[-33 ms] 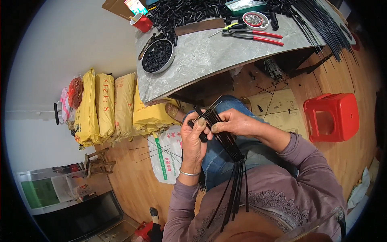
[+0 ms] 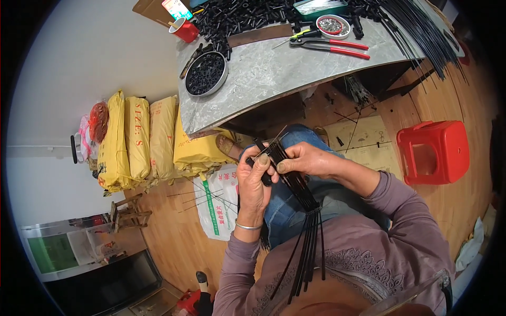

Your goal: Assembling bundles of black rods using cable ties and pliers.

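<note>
A bundle of thin black rods (image 2: 299, 190), like umbrella ribs, slants across my lap. Its loose ends fan out toward my chest. My right hand (image 2: 310, 159) is closed on the upper part of the bundle, thumb pressed along it. Close against it, my left hand (image 2: 255, 181) wraps round a black cylindrical piece (image 2: 266, 180), its thumb up by the rod tops. Thin wire-like ends (image 2: 279, 134) stick out above the hands. Fingers hide where the rods and the black piece meet, so I cannot tell whether they are joined.
Ahead stands a grey marbled table (image 2: 263, 79) with a heap of black parts (image 2: 247, 21), a bowl of small black pieces (image 2: 205, 73), red-handled pliers (image 2: 337, 49) and long black rods (image 2: 421, 31). A red stool (image 2: 435, 152) stands right; yellow sacks (image 2: 138, 142) line the left wall.
</note>
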A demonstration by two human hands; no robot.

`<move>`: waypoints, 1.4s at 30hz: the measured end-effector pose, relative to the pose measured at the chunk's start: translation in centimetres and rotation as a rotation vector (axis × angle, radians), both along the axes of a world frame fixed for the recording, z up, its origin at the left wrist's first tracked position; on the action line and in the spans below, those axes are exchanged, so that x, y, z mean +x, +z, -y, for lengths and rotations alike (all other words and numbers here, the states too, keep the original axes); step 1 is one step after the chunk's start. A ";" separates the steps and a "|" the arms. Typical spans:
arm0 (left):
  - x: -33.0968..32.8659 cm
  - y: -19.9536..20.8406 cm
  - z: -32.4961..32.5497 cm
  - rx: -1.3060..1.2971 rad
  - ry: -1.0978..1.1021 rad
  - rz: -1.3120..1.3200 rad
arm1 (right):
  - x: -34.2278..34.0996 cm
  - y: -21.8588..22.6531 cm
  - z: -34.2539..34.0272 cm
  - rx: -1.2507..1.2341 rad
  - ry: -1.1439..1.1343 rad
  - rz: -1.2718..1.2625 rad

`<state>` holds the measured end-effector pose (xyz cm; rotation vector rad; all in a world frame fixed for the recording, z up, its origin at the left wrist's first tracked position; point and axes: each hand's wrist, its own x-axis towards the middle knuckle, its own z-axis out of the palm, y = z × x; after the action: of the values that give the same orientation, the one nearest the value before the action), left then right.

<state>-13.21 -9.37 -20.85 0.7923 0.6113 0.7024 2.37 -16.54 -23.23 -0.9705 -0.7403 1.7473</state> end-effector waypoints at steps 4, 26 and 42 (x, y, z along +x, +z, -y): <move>0.2 -0.2 0.5 0.018 0.021 -0.009 | -0.2 -0.6 0.0 -0.058 0.003 -0.006; -0.3 -0.3 0.8 0.035 0.079 -0.001 | -0.6 1.2 0.5 -0.035 -0.043 0.198; 0.1 0.0 1.2 0.053 0.083 -0.019 | -0.9 1.7 0.6 0.021 -0.071 0.217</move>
<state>-13.11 -10.59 -20.81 0.8268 0.6478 0.7906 1.46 -17.10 -21.54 -1.1706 -0.8499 1.5857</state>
